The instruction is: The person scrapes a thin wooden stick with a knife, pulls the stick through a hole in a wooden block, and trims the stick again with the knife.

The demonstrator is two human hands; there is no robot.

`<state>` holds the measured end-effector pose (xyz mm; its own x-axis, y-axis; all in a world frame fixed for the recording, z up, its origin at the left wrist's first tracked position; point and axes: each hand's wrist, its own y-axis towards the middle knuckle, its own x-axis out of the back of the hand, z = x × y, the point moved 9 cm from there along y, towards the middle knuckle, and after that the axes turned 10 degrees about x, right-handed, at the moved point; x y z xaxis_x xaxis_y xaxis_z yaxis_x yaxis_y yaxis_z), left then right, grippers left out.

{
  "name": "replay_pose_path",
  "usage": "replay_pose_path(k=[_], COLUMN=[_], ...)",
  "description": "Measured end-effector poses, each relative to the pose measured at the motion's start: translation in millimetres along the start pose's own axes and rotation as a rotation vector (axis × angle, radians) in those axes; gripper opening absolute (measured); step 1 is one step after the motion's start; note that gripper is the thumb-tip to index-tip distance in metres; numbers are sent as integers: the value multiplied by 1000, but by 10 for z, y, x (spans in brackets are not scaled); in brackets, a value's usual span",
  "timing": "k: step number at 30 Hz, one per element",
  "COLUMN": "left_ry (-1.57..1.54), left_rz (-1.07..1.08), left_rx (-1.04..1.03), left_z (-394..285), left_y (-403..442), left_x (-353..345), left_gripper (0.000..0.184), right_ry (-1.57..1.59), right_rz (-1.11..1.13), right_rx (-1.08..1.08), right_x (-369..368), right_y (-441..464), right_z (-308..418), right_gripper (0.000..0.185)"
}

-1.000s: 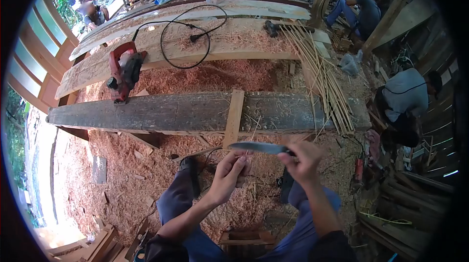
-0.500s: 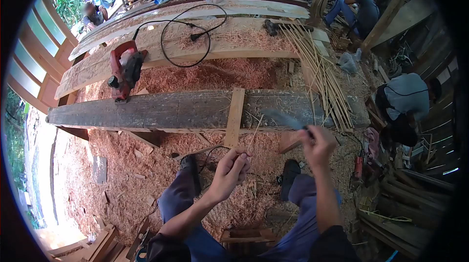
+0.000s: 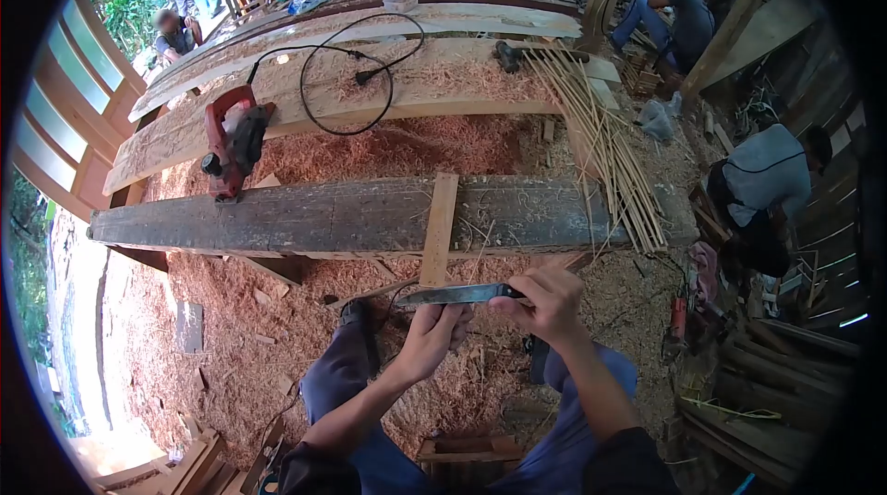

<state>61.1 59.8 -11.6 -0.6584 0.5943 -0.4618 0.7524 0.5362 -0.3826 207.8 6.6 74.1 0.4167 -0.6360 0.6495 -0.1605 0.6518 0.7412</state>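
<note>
Head camera shows your right hand wrapped around the handle of the knife, while the fingers of your left hand are curled and appear to pinch the thin stick; the blade hides the pinch itself. You have the knife just left of your right hand, its long axis running crosswise and almost level, with the tip pointing left and dipping slightly, out past your left fingers. Whether the blade touches the stick or those fingers, you cannot tell, nor which edge is sharp. From your left hand the stick leads away from you, leaning a little right toward the dark plank, so it lies roughly square to the blade; its far end is hard to pick out. Expect the stick to be very light, springy and easily snapped, best pinched near the part being worked, fingertips off the blade's line. The knife should feel rigid and moderately weighty, and is safest held by its handle alone. Ahead and right of your right hand, a bundle of sticks crosses the plank.
</note>
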Motion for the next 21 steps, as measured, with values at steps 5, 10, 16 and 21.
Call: replay_pose_path(k=[5,10,16,21], left_ry=[-35,-84,-60,-40], left_rz=[-6,49,44,-9], left_rx=[31,14,55,55], left_z=[32,-60,83,43], left_y=[23,-4,-1,1], left_x=[-109,-209,-140,-119], left_gripper=[17,17,18,20], right_ry=[-82,-88,-196,6], right_rz=[-12,-111,-277,-139], right_rx=[61,-269,-383,-62], right_x=[121,376,757,124], right_y=[-74,-279,-367,-116], right_z=[-47,-664,-811,-152], right_gripper=[45,43,50,49])
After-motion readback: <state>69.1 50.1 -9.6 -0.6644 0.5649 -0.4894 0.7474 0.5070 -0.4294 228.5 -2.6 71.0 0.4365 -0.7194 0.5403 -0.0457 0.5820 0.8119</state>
